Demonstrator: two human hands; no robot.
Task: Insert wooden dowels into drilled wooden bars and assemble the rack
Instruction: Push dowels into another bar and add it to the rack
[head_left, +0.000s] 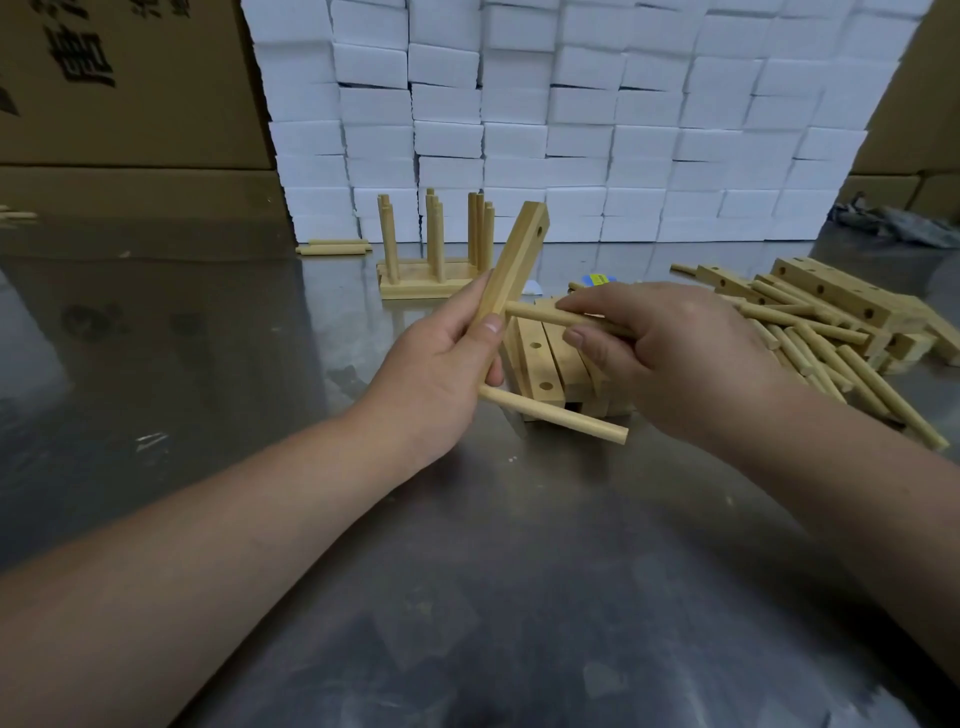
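Observation:
My left hand grips a drilled wooden bar, tilted up and to the right, with an open hole near its top end. One dowel sticks out of the bar's lower end toward the right. My right hand pinches a second dowel whose tip touches the bar's middle. Below both hands lies a stack of drilled bars.
An assembled rack with upright dowels stands behind my hands on the metal table. A heap of loose dowels and drilled bars lies at right. Two dowels lie at back left. White foam blocks and cardboard boxes wall the rear.

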